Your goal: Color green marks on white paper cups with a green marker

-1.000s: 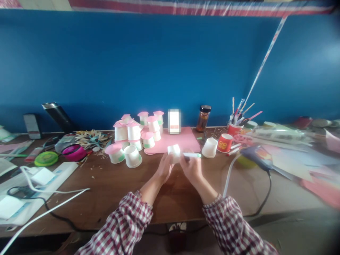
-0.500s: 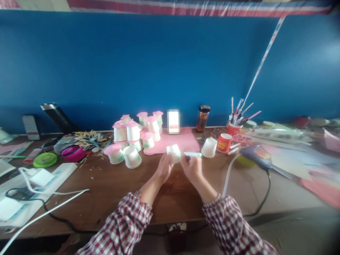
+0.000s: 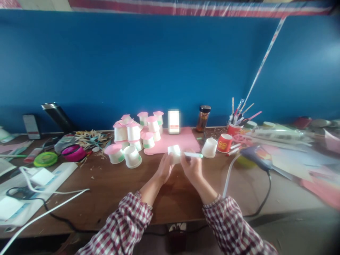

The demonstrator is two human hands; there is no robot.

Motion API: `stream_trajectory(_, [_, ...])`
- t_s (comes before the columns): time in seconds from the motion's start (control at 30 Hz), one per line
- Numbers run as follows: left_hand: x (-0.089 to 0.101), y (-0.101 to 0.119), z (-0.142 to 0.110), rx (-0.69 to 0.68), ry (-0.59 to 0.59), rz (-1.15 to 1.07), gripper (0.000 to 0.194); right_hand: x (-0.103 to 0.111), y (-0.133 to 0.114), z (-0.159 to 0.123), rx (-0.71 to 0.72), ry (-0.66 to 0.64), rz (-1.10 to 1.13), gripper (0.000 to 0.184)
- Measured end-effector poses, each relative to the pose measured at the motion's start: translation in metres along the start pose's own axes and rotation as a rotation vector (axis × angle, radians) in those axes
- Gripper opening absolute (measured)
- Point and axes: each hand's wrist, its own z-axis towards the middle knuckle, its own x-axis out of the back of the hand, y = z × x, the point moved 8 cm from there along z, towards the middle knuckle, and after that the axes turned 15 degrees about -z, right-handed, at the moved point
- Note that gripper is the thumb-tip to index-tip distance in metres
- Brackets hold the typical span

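Left hand (image 3: 164, 169) gripping white cup (image 3: 174, 152), near side of pink sheet (image 3: 186, 139), scene centre; right hand (image 3: 192, 168) clasping marker (image 3: 193, 154), one end close to the cup. Far side, right: red cup (image 3: 234, 129) holding thin sticks (image 3: 238, 119); left of it, dark-lidded jar (image 3: 203, 120) with amber-brown contents

Table (image 3: 119, 202), centre: paper cup (image 3: 174, 150) in left hand (image 3: 165, 168); marker (image 3: 196, 155) in right hand (image 3: 192, 168), just right of paper cup. Beyond hands: paper sheet (image 3: 183, 141). Sheet's left: paper-cup cluster (image 3: 133, 132); farther left, wooden-stick heap (image 3: 90, 139); near left, power strip (image 3: 67, 169). Sheet's right: bottle (image 3: 203, 121), far; lone cup (image 3: 209, 148), nearer; right of that, neighbouring cup (image 3: 224, 143); behind the latter, stick-filled cup (image 3: 234, 130).
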Motion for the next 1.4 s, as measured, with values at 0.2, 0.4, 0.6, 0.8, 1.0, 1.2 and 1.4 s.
stream_trajectory(0.2, [0.0013, -0.0003, -0.0001, 0.003, 0.017, -0.014, 0.022, -0.0022, 0.0005, -0.0008, 0.003, -0.018, -0.004, 0.021])
stream_trajectory(0.4, [0.0031, -0.0011, 0.0003, 0.009, 0.035, -0.007, 0.021, -0.0027, -0.0001, -0.0007, -0.004, -0.028, -0.008, 0.021])
stream_trajectory(0.6, [0.0025, -0.0008, 0.0001, 0.009, 0.032, -0.005, 0.02, -0.0033, 0.0007, -0.0006, -0.013, -0.027, -0.014, 0.021])
stream_trajectory(0.8, [0.0014, -0.001, 0.0001, 0.008, 0.028, -0.001, 0.02, -0.0039, 0.0013, -0.0013, -0.005, -0.021, -0.03, 0.021])
stream_trajectory(1.0, [0.0015, -0.001, 0.0, 0.003, 0.034, -0.003, 0.02, -0.002, 0.0013, -0.0008, 0.004, 0.001, -0.046, 0.021])
stream_trajectory(1.2, [0.0009, -0.001, -0.0004, 0.003, 0.039, -0.007, 0.017, -0.0011, 0.0031, -0.0001, -0.01, 0.006, -0.065, 0.023])
stream_trajectory(1.4, [0.0014, -0.0018, 0.0, 0.019, 0.05, -0.018, 0.017, 0.0003, 0.0042, 0.0002, -0.028, 0.008, -0.061, 0.023])
